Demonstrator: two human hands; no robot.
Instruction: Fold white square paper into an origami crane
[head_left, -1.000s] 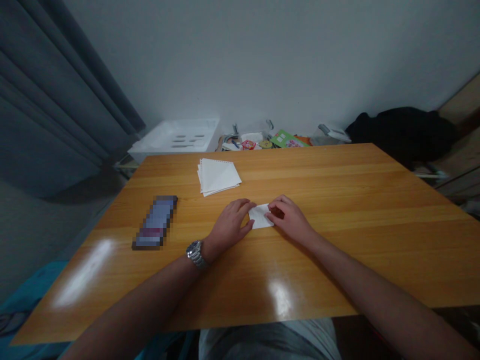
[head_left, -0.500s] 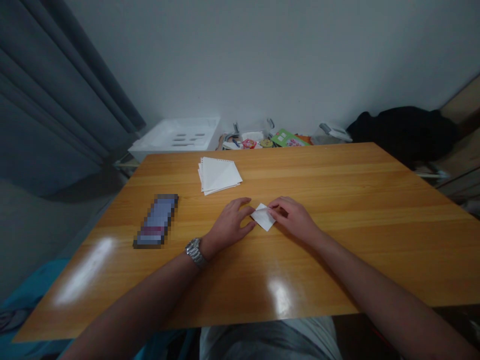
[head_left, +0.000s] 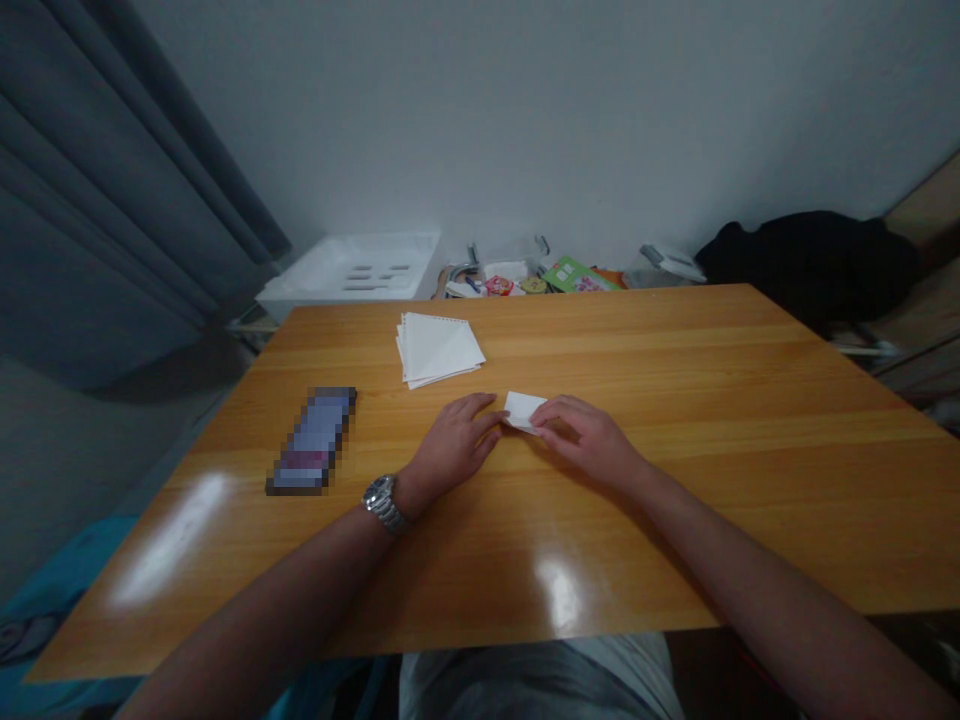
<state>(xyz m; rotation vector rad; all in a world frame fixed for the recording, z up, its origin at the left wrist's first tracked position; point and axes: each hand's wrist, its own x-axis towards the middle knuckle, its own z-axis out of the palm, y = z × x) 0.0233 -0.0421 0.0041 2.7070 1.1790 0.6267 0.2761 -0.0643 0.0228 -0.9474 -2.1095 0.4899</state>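
"head view: how did the left hand look?"

"palm down, fingers loosely spread, with a fingertip at the near left corner of the small paper."

"and the right hand?"

"curled in. its thumb and fingertips were drawn close on the paper's right side, pinching it."

"where did that paper lie?"

"on the table, between the two hands. it was white and matte, with a fold across it and straight edges."

"what was the table like?"

"glossy wood with an orange-brown grain, and light shone off it in pale patches."

"anything else on it?"

"a stack of sheets beyond the left hand, white and unevenly piled, with small holes along the far edge. a dark, oblong phone lay well to the left, its screen blurred."

"and on the wrist?"

"a metal watch with a linked band, on the left one."
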